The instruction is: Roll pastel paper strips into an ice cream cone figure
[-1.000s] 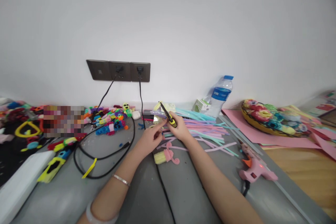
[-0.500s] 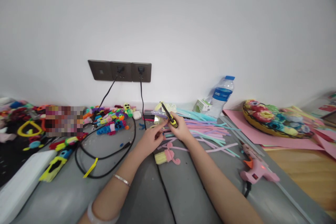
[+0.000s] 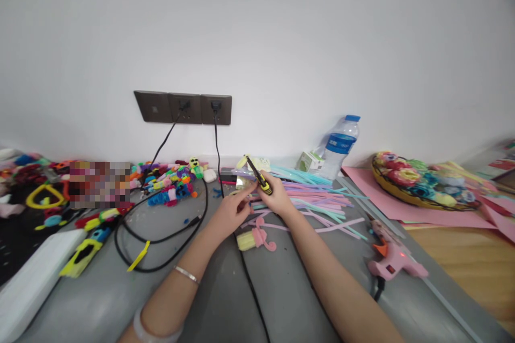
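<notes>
My right hand (image 3: 274,194) grips a yellow-and-black tool (image 3: 261,179), its dark tip pointing up and left. Close beside it, my left hand (image 3: 232,213) has its fingers bent together near the tool; whatever they pinch is too small to make out. Pink, purple and turquoise fuzzy stems (image 3: 317,198) lie spread under and right of my right hand. Just below the hands rests a small pale yellow and pink fuzzy piece (image 3: 255,238) with curled ends.
A pink glue gun (image 3: 396,263) with a lit red light lies at the right. Behind stand a water bottle (image 3: 340,144) and a small box (image 3: 309,162). A flower basket (image 3: 418,198) is far right. A looped black cable (image 3: 161,268) and colourful fuzzy figures (image 3: 173,193) lie left.
</notes>
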Demonstrator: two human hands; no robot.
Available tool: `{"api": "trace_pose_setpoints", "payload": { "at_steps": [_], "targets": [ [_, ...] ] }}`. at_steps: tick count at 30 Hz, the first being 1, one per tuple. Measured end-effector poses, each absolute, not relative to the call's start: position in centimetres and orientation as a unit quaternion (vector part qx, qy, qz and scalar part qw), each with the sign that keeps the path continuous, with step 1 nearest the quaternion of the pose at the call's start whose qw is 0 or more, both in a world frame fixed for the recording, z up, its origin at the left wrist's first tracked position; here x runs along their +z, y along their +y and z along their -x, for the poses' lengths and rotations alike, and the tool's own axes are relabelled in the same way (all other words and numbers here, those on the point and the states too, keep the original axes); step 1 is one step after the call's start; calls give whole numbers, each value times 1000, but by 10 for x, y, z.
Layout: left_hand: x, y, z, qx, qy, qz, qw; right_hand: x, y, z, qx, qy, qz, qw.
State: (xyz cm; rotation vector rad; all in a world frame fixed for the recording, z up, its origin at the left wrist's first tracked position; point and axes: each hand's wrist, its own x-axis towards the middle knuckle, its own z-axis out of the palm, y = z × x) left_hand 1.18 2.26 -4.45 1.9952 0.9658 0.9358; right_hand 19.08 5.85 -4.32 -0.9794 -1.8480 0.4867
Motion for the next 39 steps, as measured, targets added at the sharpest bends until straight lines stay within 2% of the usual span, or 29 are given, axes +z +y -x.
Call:
{"api": "trace_pose_setpoints", "payload": {
  "at_steps": [39],
  "targets": [
    [-44, 23, -12, 356, 378, -777, 356, -43, 59, -191, 202, -756, 398, 478]
  ]
}}
